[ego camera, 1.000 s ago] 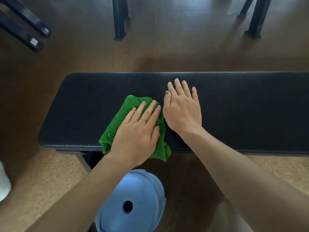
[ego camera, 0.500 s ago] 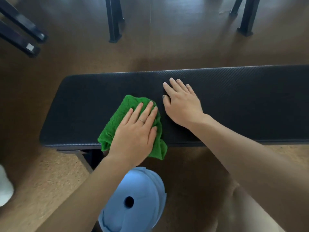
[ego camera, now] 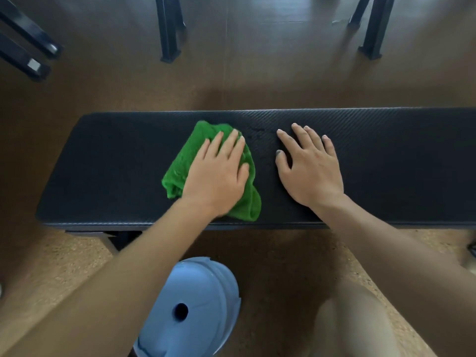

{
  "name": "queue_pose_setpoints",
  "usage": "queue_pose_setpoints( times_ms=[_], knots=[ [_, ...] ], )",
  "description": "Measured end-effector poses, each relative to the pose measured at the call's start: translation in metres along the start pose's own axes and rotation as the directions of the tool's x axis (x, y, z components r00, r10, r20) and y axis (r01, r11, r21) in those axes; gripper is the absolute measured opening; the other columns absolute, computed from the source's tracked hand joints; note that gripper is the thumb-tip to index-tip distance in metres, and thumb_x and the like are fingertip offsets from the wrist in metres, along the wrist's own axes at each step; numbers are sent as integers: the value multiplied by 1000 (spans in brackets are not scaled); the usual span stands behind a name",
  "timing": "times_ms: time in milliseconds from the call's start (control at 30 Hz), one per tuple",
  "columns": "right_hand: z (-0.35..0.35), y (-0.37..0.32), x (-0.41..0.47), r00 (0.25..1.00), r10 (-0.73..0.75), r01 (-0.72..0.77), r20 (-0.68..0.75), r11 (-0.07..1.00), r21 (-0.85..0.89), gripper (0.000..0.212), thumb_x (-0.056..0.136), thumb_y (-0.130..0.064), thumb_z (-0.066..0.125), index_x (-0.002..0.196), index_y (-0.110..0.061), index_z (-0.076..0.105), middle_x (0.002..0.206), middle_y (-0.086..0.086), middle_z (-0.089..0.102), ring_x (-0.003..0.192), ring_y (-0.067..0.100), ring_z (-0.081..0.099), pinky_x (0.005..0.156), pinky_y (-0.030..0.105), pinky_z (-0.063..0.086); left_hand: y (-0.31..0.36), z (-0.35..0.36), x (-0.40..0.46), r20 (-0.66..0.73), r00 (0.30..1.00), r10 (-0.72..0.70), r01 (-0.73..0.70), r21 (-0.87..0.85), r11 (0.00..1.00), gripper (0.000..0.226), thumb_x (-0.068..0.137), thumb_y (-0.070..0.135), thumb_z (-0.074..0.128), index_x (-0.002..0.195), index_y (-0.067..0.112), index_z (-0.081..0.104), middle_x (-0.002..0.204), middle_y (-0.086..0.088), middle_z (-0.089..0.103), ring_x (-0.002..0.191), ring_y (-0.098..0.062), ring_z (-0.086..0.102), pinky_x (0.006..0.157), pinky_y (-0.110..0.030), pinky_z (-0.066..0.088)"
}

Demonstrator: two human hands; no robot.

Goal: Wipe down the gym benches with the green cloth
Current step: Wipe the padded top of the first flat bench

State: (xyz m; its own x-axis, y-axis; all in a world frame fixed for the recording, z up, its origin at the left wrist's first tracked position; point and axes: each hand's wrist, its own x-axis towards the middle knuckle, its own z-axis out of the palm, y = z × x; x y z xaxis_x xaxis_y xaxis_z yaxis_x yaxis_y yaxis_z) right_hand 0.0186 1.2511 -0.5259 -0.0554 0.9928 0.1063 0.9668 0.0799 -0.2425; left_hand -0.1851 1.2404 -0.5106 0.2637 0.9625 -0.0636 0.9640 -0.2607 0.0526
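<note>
While the right hand (ego camera: 310, 167) stays flat on the black surface (ego camera: 386, 163), the left hand (ego camera: 219, 171) has pushed the green cloth (ego camera: 185, 161) farther across it. Both hands lie with straight fingers, the left pressing on the cloth.

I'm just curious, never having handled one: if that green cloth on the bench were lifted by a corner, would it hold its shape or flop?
Probably flop: the green cloth lies bunched in soft folds under the left hand. It looks light. Its fuzzy pile likely drags on the bench rather than sliding freely.
</note>
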Motion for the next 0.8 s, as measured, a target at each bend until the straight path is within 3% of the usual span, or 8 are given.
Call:
queue_pose_setpoints(
  times_ms=[100, 200, 333, 433, 533, 667, 800],
  knots=[
    [0, 0, -4, 991, -33, 41, -133, 997, 63, 49, 103, -42, 45, 146, -20, 56, 155, 7, 50, 148, 26, 38, 125, 48, 23, 13, 6, -57, -9, 995, 102, -101, 23, 995, 65, 107, 46, 19, 163, 14, 28, 171, -4, 23, 158, -27, 21, 128, -48, 18],
    [2, 1, -3, 980, -53, 74, -193, 992, 100, 42, 101, -37, 51, 134, -15, 64, 143, 7, 59, 138, 27, 48, 121, 45, 31, 9, 7, -57, -39, 989, 144, -143, 35, 989, 62, 107, 44, 23, 162, 14, 32, 169, -4, 28, 156, -27, 25, 127, -47, 23],
    [4, 2, 2, 977, -68, 81, -201, 995, 57, 40, 100, -40, 48, 128, -16, 63, 134, 4, 60, 130, 27, 51, 116, 43, 34, 0, 4, 0, -31, 990, 141, -142, -44, 989, 59, 107, 42, 25, 164, 26, 26, 171, 4, 21, 159, -20, 17, 129, -40, 13],
    [4, 2, 3, 977, -78, 94, -200, 993, 70, 40, 100, -41, 47, 128, -17, 63, 132, 3, 60, 128, 26, 52, 116, 43, 34, 5, 0, 35, -15, 1000, 27, -28, -41, 999, 58, 108, 40, 24, 164, 27, 23, 172, 3, 18, 159, -20, 13, 130, -41, 9],
    [3, 5, -1, 976, -65, 82, -207, 994, 78, 41, 100, -40, 48, 130, -17, 63, 135, 4, 60, 131, 27, 51, 118, 42, 32, 21, 6, 8, -43, 999, 14, -15, -3, 1000, 62, 107, 42, 19, 164, 19, 23, 172, -2, 20, 159, -25, 16, 130, -44, 11],
    [3, 5, -4, 980, -55, 77, -190, 991, 111, 41, 100, -38, 49, 132, -16, 63, 139, 5, 59, 134, 27, 50, 119, 42, 31, 28, 13, -71, -56, 989, 135, -131, 70, 989, 61, 109, 42, 23, 162, 12, 29, 170, -6, 25, 157, -30, 23, 127, -50, 21],
    [4, 3, 0, 976, -62, 84, -207, 991, 102, 41, 100, -38, 47, 130, -15, 63, 135, 5, 61, 131, 27, 52, 118, 43, 35, 22, 10, -48, -53, 988, 142, -139, 69, 988, 61, 108, 41, 22, 163, 16, 29, 170, -3, 25, 157, -26, 24, 127, -46, 21]
  ],
)
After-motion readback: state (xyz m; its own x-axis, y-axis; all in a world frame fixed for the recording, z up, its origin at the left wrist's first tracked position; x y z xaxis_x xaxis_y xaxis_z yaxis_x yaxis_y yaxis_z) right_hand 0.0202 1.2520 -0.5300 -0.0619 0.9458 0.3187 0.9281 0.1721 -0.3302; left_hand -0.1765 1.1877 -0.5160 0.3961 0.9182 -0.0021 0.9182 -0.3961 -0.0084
